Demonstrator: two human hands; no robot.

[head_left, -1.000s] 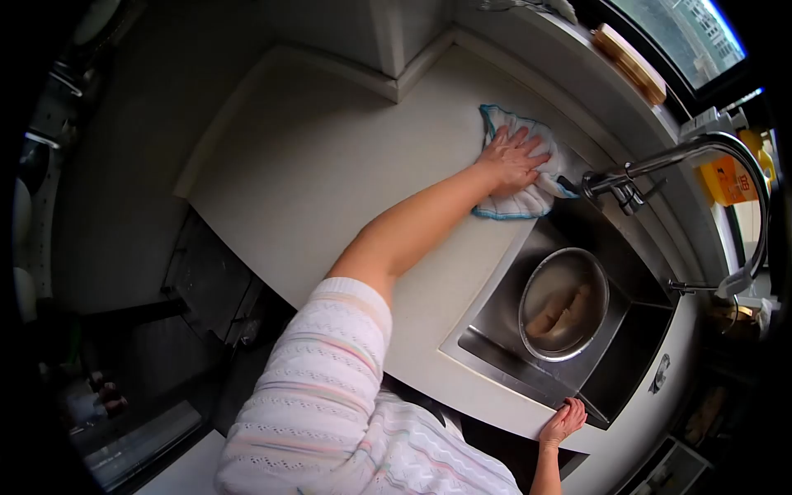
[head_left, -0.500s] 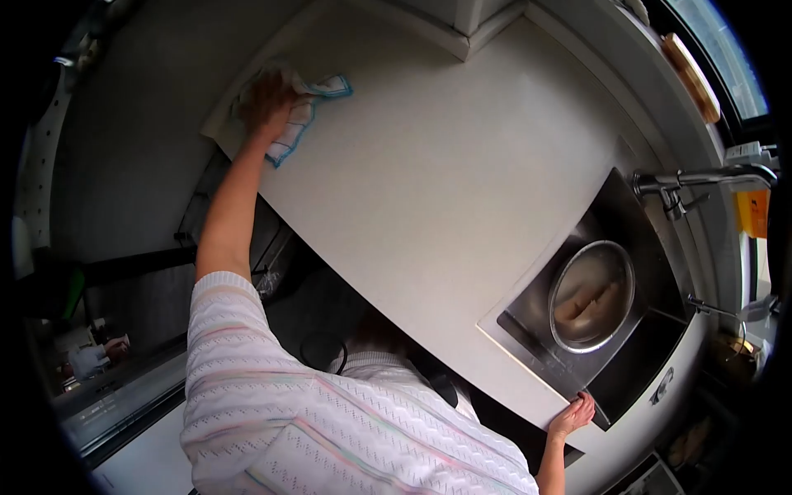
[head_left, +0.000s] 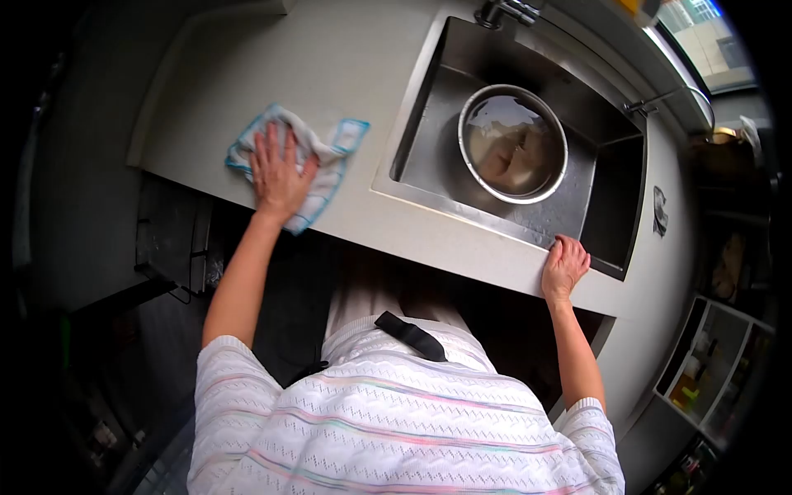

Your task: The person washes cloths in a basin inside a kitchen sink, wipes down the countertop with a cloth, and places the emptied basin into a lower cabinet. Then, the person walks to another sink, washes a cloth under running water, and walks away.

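Note:
My left hand (head_left: 279,175) lies flat on a white dishcloth (head_left: 330,183) with blue edging, fingers stretched and apart, pressing it to the countertop (head_left: 355,74) near the front edge. Part of the cloth is bunched under the palm; a corner sticks out to the right. At the sink's front rim, my right hand (head_left: 566,268) curls its fingers over the sink edge (head_left: 503,233). Inside the stainless steel sink (head_left: 429,157) stands a round metal bowl (head_left: 532,198), holding water and pale pieces that I cannot make out.
A faucet (head_left: 505,11) rises behind the sink. On the counter to the right is a small dark, shiny patch (head_left: 660,210). A glass-fronted cabinet or rack (head_left: 709,363) with bottles stands low at the right. A window (head_left: 701,45) is at the upper right.
My left hand has drawn the dishcloth from the counter's far left corner back toward me and the sink. My right hand stays at the sink edge. The view has turned toward the sink.

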